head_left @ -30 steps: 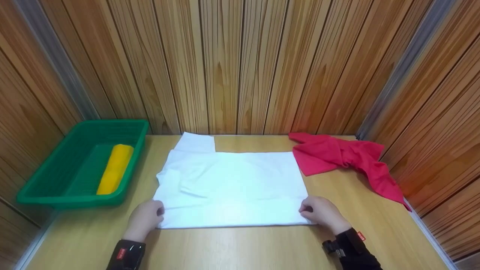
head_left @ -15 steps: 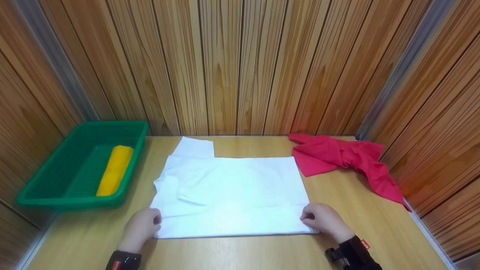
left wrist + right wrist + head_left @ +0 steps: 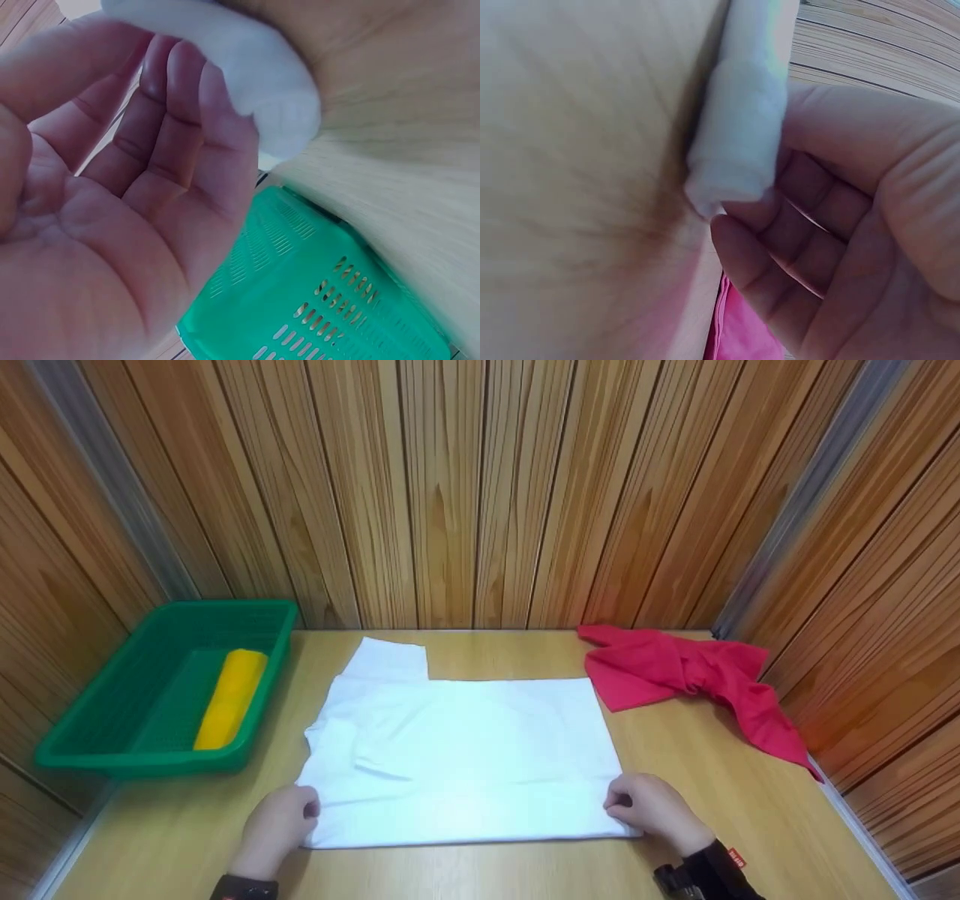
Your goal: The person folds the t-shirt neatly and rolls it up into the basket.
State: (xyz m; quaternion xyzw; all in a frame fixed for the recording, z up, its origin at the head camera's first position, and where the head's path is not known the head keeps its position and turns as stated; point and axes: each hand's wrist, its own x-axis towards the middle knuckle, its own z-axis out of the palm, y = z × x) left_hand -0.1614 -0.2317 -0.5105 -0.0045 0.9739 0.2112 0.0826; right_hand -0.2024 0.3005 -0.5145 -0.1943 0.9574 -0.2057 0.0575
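A white shirt (image 3: 480, 750), folded lengthwise with a short sleeve (image 3: 390, 658) jutting out at its upper left, lies across the middle of the table. My left hand (image 3: 279, 819) pinches its near left corner between curled fingers and thumb. At the near right corner my right hand (image 3: 656, 808) pinches the cloth in the same way. The right wrist view has the folded white edge (image 3: 742, 127) between thumb and fingers, close over the table. Light creases run through the shirt's left part.
A green plastic basket (image 3: 161, 761) stands at the left with a rolled yellow cloth (image 3: 231, 697) inside. Crumpled red cloth (image 3: 694, 675) lies at the back right, near the shirt's far right corner. Wood-panelled walls (image 3: 480, 495) enclose the table (image 3: 465, 877) at the back and sides.
Both hands have drawn the white shirt toward the person, so its near edge and the sleeve sit lower in the head view. The basket and the red cloth have stayed put.
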